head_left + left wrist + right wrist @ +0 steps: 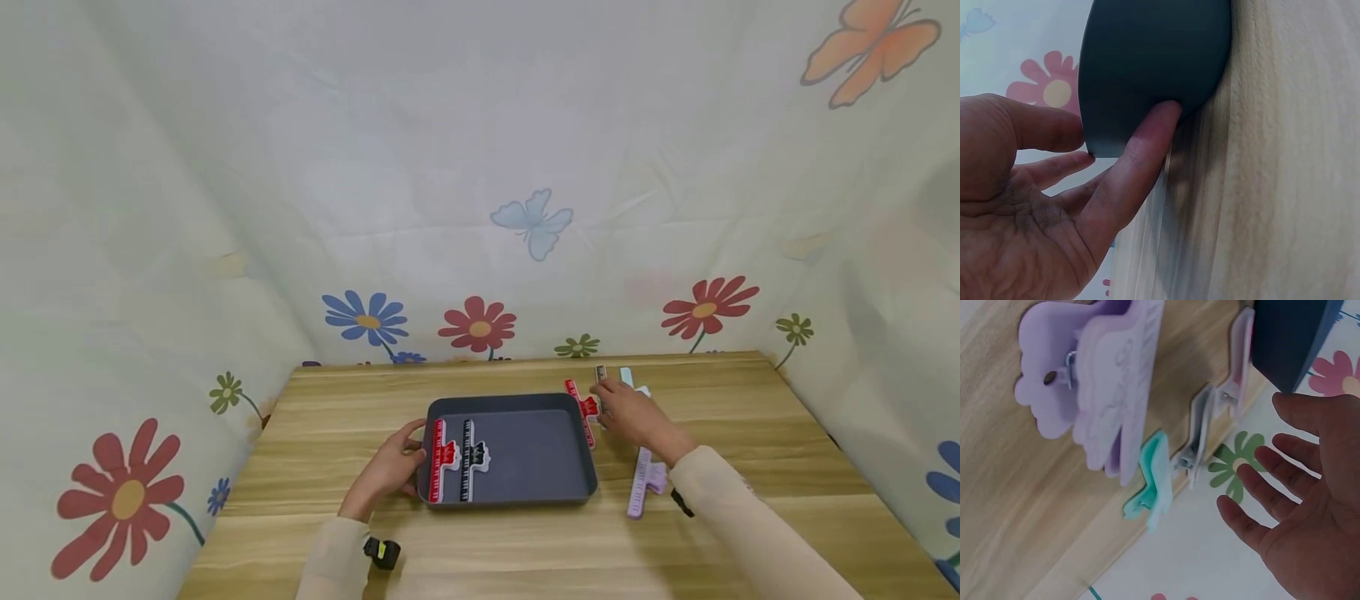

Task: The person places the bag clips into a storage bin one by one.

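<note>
A dark grey tray [536, 458] lies on the table. Inside it, at the left, a red piano-key clip [438, 467] and a black piano-key clip [467, 467] lie side by side. My left hand [392, 462] touches the tray's left side, fingers fairly straight; in the left wrist view its thumb meets the rim and a finger presses the outer wall. My right hand [628, 410] hovers by another red clip [572, 390] and a black clip [600, 372], partly hiding them. Its fingers are relaxed and hold nothing in the right wrist view.
Right of the tray lie a purple clip [637, 492], nearest the front, and a light blue clip [626, 377] further back, partly covered by the right hand. The wooden table [337, 400] ends at a flowered cloth backdrop [420, 250].
</note>
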A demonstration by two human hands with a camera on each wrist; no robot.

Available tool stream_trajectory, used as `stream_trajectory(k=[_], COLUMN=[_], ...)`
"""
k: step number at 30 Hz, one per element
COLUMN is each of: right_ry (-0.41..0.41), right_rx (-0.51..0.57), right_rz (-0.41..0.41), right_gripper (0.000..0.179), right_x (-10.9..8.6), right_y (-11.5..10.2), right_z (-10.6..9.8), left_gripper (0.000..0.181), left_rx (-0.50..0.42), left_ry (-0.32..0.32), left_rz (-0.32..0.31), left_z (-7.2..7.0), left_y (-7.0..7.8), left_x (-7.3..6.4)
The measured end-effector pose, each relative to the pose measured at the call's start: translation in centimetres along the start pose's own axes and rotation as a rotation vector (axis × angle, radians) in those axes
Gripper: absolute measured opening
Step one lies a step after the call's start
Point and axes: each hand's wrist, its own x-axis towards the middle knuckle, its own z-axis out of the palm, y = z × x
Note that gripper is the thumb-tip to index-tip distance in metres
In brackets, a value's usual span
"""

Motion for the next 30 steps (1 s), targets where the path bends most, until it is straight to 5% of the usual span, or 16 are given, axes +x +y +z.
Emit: stream_trajectory(k=[30], right_ry=[-0.103], right_rx=[-0.168], right_rz=[-0.038], right_gripper=[0.027], right_x=[2.5], right_y=[-0.4], right_z=[2.5], left_gripper=[0.058], left_rx=[-0.004], left_ry=[-0.011], left_rz=[-0.005], left_z=[-0.2], left_y=[0.2], left_x=[-0.1])
